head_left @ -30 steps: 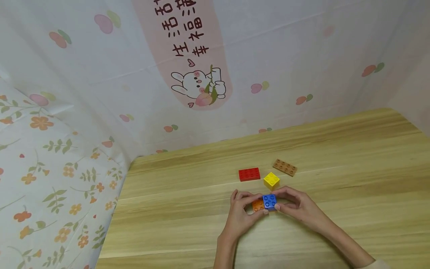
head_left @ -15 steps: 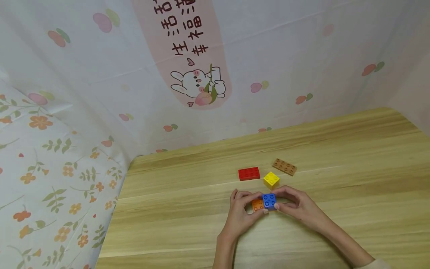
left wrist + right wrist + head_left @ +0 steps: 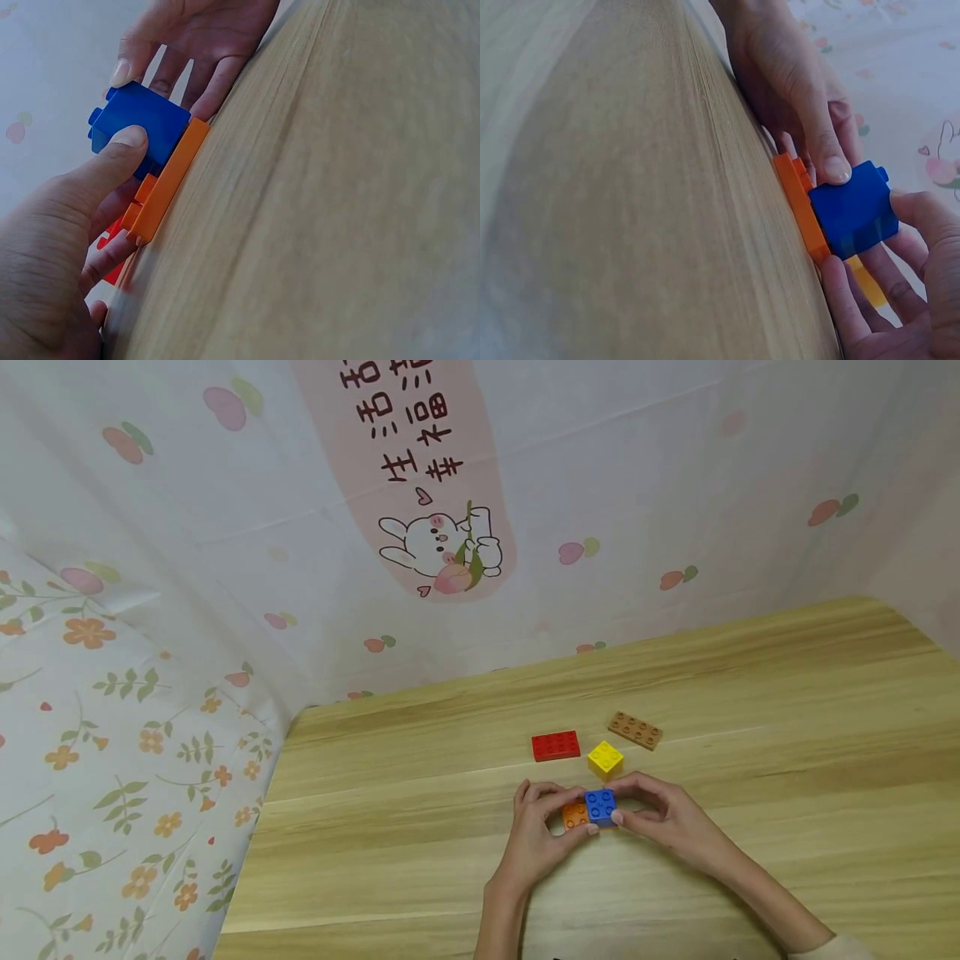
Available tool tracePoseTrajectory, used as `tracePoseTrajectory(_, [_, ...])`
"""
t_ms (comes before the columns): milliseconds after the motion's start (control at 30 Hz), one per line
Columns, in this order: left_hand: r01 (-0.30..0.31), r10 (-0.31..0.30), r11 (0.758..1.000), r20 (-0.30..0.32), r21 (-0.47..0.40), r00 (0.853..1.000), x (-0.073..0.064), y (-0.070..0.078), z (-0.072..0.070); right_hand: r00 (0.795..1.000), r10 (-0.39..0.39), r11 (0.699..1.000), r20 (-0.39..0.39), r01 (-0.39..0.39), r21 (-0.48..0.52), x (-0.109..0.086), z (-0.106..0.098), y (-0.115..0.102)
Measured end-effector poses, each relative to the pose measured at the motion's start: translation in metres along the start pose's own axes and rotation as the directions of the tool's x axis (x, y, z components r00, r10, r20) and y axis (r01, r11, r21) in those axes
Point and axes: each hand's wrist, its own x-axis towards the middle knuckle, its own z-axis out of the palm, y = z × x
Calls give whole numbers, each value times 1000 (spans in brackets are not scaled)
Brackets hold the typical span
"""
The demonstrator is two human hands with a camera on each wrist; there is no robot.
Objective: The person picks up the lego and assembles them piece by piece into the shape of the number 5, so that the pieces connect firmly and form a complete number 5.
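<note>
A square blue brick (image 3: 600, 807) with studs on top stands over the right half of a flat orange brick (image 3: 575, 816), which lies on the table. Whether the two are pressed fully together I cannot tell. My left hand (image 3: 535, 839) grips the blue brick from the left; in the left wrist view its thumb (image 3: 127, 142) lies on the brick's near face. From the right, my right hand (image 3: 678, 827) pinches the same brick between thumb and fingers, as the right wrist view also shows. The orange brick's left part shows between the left thumb and forefinger.
Just behind the hands stands a square yellow brick (image 3: 605, 760). A flat red brick (image 3: 556, 746) lies behind to the left, a flat brown brick (image 3: 635, 730) behind to the right. The wooden table (image 3: 375, 827) meets a patterned cloth (image 3: 637, 485) at its back edge.
</note>
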Motion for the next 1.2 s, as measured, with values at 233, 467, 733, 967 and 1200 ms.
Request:
tracePoseTrajectory(233, [11, -11, 1000, 0, 1, 1000, 1, 2, -1, 1000, 17, 1000, -9, -17, -21, 0, -1, 1])
tracePoseTrajectory(467, [9, -9, 1000, -2, 7, 1000, 1, 2, -1, 999, 49, 998, -17, -50, -46, 1, -1, 2])
tracePoseTrajectory(733, [2, -2, 1000, -2, 16, 1000, 1, 2, -1, 999, 41, 997, -3, -41, -65, 1, -1, 0])
tracePoseTrajectory(967, [22, -22, 1000, 6, 8, 1000, 2, 3, -1, 1000, 24, 998, -2, -24, -55, 1, -2, -1])
tracePoseTrajectory(1200, [49, -49, 999, 12, 2, 999, 1, 3, -2, 1000, 27, 999, -4, -27, -33, 1, -1, 1])
